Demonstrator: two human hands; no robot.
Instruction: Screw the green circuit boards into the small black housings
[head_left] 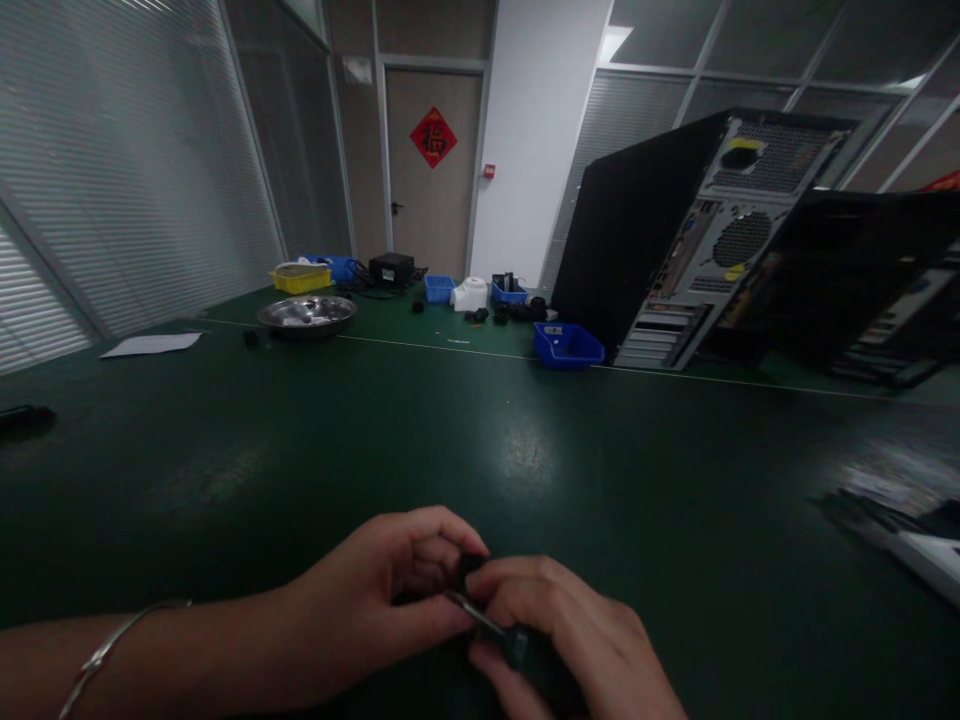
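Observation:
Low in the head view, both hands come together over the green table (420, 430). My left hand (409, 580) is closed, its fingertips pinching a small black part (470, 565) whose kind I cannot make out. Around a screwdriver (514, 645) with a dark handle and a thin metal shaft, the fingers of my right hand (570, 630) are wrapped. The shaft points up and left toward the black part, beside my left thumb. Whether its tip touches the part is hidden between the fingers.
A blue bin (568, 345) stands before a black computer tower (645, 230) at right. Farther left are a metal bowl (306, 325), a yellow basket (301, 280) and a paper sheet (152, 345). A blurred device (915, 540) lies at the right edge.

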